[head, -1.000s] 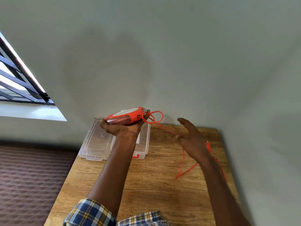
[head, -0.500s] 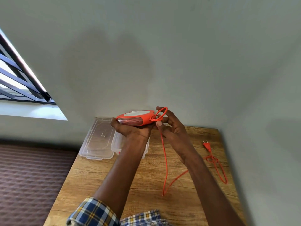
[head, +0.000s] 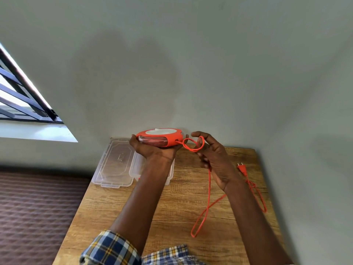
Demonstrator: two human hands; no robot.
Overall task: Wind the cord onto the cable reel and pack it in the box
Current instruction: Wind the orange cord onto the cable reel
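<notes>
My left hand holds the orange cable reel flat above the far part of the wooden table. An orange cord leaves the reel's right end in a loop. My right hand grips that loop just right of the reel. The cord hangs down from my right hand, doubles back on the table, and ends at its plug near the right edge. A clear plastic box sits behind my left forearm, mostly hidden.
The box's clear lid lies flat at the table's far left, next to the box. A grey wall rises right behind the table and along its right side. A barred window is at the left. Patterned brown floor lies left of the table.
My right hand came in from the open table to the reel and took hold of the cord loop. The reel shifted a little to the right. The plug end came into view.
</notes>
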